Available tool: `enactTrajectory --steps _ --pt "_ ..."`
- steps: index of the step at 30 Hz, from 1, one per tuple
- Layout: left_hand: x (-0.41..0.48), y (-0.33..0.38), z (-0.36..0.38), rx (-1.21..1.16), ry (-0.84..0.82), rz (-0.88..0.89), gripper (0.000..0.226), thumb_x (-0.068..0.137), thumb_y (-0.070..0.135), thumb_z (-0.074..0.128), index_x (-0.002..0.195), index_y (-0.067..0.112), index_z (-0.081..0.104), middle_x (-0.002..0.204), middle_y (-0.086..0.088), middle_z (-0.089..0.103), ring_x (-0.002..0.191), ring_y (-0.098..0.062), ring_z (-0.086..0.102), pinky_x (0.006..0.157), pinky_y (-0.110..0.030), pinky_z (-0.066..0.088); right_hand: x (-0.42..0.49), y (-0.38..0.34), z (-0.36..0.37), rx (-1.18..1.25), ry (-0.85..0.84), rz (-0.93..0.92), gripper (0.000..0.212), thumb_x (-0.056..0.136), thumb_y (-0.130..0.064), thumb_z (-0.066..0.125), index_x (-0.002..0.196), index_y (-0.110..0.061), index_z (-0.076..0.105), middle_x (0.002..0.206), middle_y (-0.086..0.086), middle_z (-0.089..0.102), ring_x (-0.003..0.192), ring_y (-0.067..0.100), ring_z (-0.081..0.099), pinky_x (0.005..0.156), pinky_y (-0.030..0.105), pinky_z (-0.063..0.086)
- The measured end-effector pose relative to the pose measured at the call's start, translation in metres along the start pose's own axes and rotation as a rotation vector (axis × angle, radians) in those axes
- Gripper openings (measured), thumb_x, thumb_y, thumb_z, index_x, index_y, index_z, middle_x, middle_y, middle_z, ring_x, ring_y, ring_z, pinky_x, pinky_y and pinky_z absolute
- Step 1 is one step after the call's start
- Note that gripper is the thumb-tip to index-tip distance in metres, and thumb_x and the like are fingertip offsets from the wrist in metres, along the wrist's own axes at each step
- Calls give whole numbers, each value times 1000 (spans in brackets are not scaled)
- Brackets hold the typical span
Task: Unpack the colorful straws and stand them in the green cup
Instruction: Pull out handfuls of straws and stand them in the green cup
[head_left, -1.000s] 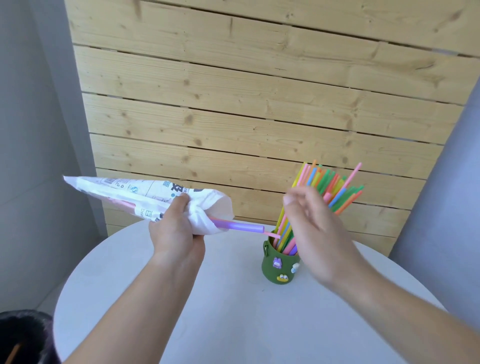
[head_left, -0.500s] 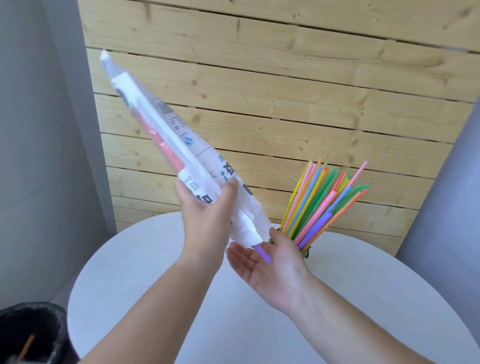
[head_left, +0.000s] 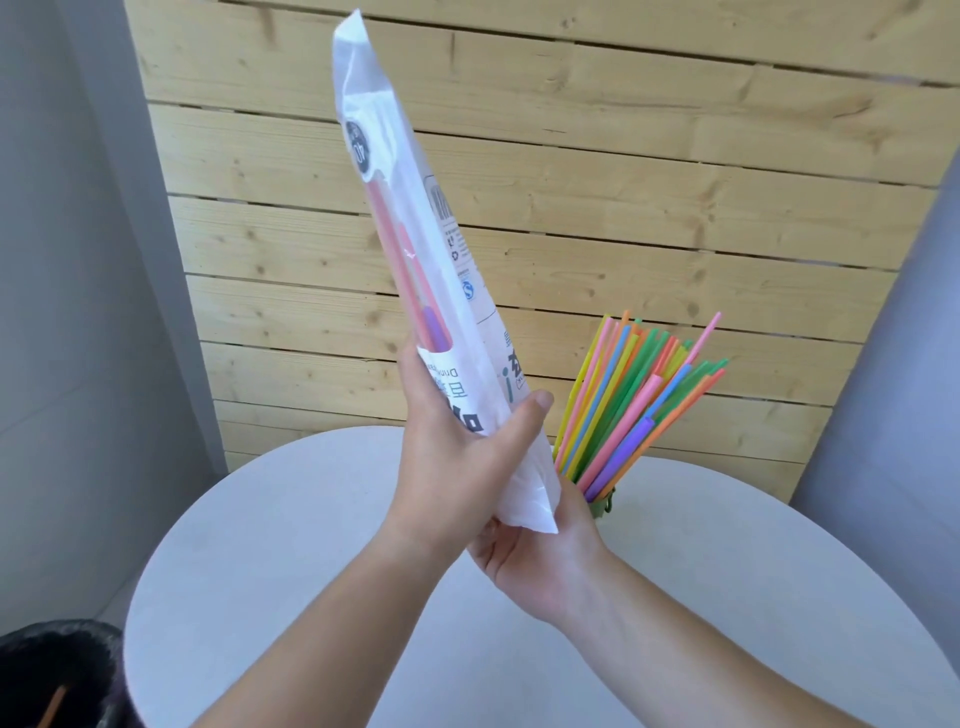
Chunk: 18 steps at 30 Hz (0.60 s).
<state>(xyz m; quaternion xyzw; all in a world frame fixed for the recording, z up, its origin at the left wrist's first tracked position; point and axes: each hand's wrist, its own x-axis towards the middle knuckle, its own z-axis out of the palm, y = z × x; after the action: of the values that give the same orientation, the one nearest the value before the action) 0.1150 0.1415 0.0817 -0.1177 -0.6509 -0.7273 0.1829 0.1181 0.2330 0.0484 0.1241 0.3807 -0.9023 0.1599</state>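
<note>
My left hand (head_left: 467, 457) grips the lower part of a white printed straw bag (head_left: 415, 218), tilted steeply with its open mouth pointing down. Through the bag I see a pink and a purple straw (head_left: 415, 306). My right hand (head_left: 535, 566) lies palm up directly under the bag's mouth, its fingers partly hidden behind the bag and my left hand. Behind my right hand only a sliver of the green cup (head_left: 602, 506) shows. Several colorful straws (head_left: 634, 405) stand fanned out in the cup, leaning right.
A round white table (head_left: 753, 597) carries the cup. A wooden slat wall (head_left: 675, 234) stands right behind the table. A black bin (head_left: 57, 670) sits on the floor at the lower left.
My left hand swung the bag from lying level to steeply upright, mouth down. My right hand left the straws in the cup and turned palm up under the mouth.
</note>
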Motion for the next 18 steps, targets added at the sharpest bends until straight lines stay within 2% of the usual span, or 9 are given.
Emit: enactTrajectory --steps 4,8,11,13,15,17,18 --pt "4 2 -4 1 10 5 72 83 19 87 135 32 39 123 0 63 112 -17 70 92 -45 62 0 -2 -2 -51 17 50 45 93 -22 41 63 -18 75 61 -1 58 54 12 44 43 18 32" --pt "11 4 -11 -28 33 17 73 86 19 85 139 33 37 124 2 63 114 -18 69 93 -44 62 6 -2 -8 45 67 105 46 101 -28 32 87 -8 72 69 10 65 47 13 48 33 18 34" --pt "12 6 -13 -33 35 48 78 87 17 83 145 32 34 127 1 61 114 -14 68 88 -27 61 7 0 -9 80 73 121 49 104 -34 32 93 -4 69 70 14 66 43 14 50 32 18 36" --pt "11 7 -12 -1 25 67 79 87 14 83 146 30 34 126 3 60 110 -9 68 86 -21 58 7 0 -9 74 65 130 48 104 -34 32 91 -5 68 68 14 65 44 14 50 33 18 37" --pt "12 5 -11 2 35 41 78 86 16 84 145 29 35 122 10 63 104 -3 69 82 -18 58 8 0 -10 70 68 135 49 104 -35 32 92 -5 69 70 14 65 45 14 51 34 18 39" --pt "15 3 -12 -43 80 -29 75 85 20 85 142 27 37 105 28 66 90 9 69 71 -13 56 10 -1 -12 72 88 133 51 104 -40 32 103 -4 69 75 17 67 44 15 52 35 18 40" --pt "17 1 -14 -71 107 -61 73 84 23 86 140 28 38 101 29 66 85 11 68 69 -13 55 10 -1 -13 73 102 131 52 104 -43 32 108 -3 66 76 18 68 44 15 52 35 18 40"
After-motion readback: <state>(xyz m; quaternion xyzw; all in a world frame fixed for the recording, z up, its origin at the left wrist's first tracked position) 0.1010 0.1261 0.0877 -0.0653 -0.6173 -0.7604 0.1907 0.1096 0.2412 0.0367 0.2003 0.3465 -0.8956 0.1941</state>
